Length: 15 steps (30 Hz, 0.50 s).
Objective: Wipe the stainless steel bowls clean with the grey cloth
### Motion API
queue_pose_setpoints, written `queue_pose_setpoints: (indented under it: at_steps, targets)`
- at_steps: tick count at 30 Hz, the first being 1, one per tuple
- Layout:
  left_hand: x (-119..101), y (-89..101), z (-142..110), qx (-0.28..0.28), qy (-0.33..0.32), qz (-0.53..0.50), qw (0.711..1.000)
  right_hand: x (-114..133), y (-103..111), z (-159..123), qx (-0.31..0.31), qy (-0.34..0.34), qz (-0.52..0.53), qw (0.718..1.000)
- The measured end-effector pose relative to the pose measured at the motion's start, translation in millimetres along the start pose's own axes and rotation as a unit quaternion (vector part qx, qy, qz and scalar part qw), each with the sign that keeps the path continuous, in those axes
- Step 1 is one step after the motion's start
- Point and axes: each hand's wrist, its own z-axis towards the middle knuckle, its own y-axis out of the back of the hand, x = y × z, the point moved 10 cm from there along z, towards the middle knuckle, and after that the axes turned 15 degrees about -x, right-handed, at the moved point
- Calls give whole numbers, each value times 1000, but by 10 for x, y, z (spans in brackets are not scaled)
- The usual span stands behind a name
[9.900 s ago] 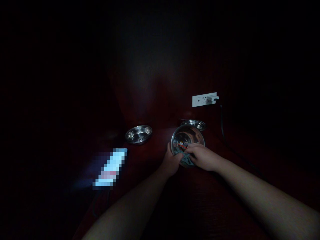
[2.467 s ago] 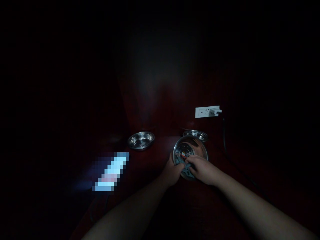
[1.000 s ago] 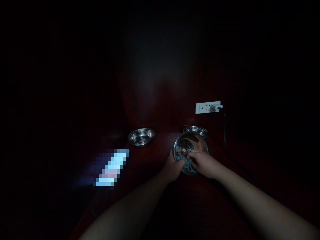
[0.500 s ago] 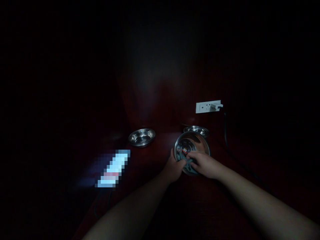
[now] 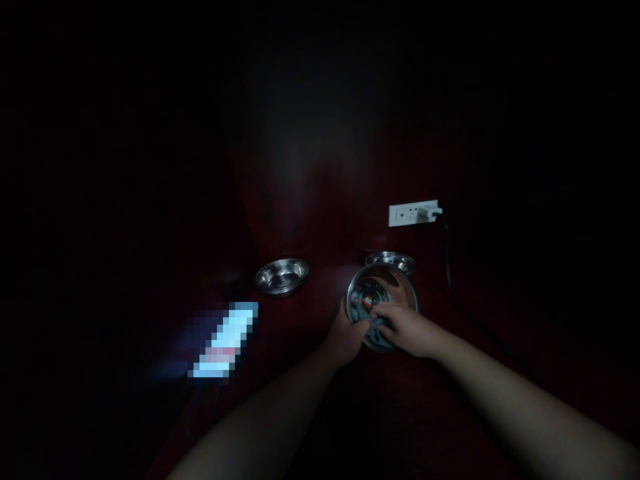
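"Holding the deep steel bowl (image 5: pixel 401 288) tilted, mouth towards me, I have my left hand (image 5: pixel 345 339) clamped on its rim, thumb over the inside. Where's your reading on the right?"

"My right hand (image 5: pixel 414 329) reaches inside and seems to grasp the grey-green cloth (image 5: pixel 376 339), bunched against the lower inner wall. The fingertips are partly hidden, so I judge that from the bend of the fingers."

"And where is the bowl on the dark red surface (image 5: pixel 320 295)?"

"Well in from the left edge, towards the far edge, just in front of the right-hand steel dish (image 5: pixel 409 263). I can't tell whether its base touches down."

"How far along are we?"

"Midway through handling the bowl, I'd judge. The cloth is in and both hands are engaged; neither bowl nor cloth is let go. An orange-and-white patch (image 5: pixel 369 301) shows deep inside, perhaps a label. I can't tell how much of the wall is covered, so I won't call it finished."

"The left-hand steel dish (image 5: pixel 282 287)?"

"Untouched, upright near the far edge, apart from the bowl, with the bright pixelated panel (image 5: pixel 225 340) nearer me by the left edge. I can't tell whether either dish is done or left to do."
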Motion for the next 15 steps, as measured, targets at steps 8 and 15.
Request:
queue_pose_setpoints:
  at_steps: [8, 15]
  targets:
    - [17, -3, 2, 10, -9, 7, 1000, -28, -24, -12, 4, -6, -8, 1000]
    - [44, -12, 7, 17, -4, -11, 1000, -16, -17, -13, 3, -8, 0, 1000]
